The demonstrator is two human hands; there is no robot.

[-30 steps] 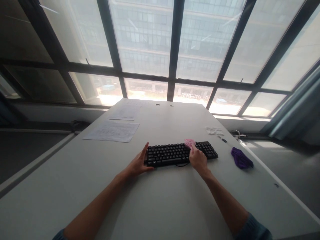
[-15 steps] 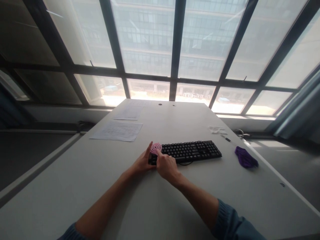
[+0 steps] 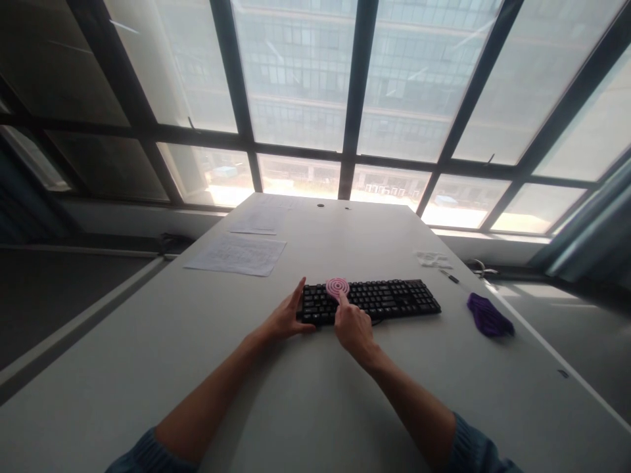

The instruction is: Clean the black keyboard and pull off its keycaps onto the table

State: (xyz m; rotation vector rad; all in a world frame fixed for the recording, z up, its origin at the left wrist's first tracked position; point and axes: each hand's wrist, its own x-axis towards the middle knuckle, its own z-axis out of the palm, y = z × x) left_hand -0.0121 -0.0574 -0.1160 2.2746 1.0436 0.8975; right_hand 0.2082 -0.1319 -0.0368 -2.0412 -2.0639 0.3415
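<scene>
A black keyboard [image 3: 394,299] lies on the white table in front of me. My left hand [image 3: 284,316] is around its left end, thumb along the near edge and fingers up by the far corner. In my right hand [image 3: 353,326] is a pink, round, lollipop-shaped thing [image 3: 338,287] with concentric rings. My fingers close on its narrow lower part, and the index finger stretches up along it. The disc sits over the keys in the left half of the keyboard; whether it presses on them I cannot tell. Its handle is mostly hidden in my hand.
Printed paper sheets [image 3: 236,255] lie at the left on the table [image 3: 276,407]. Toward the right edge are a purple cloth-like item [image 3: 489,315], a small dark-ended stick [image 3: 449,276] and a crumpled white item [image 3: 434,259]. Tall windows stand beyond the far end.
My right hand has moved the pink round thing to the right, from the keyboard's left end to farther along the keys. My left hand stays at the left end. The view has shifted slightly.
</scene>
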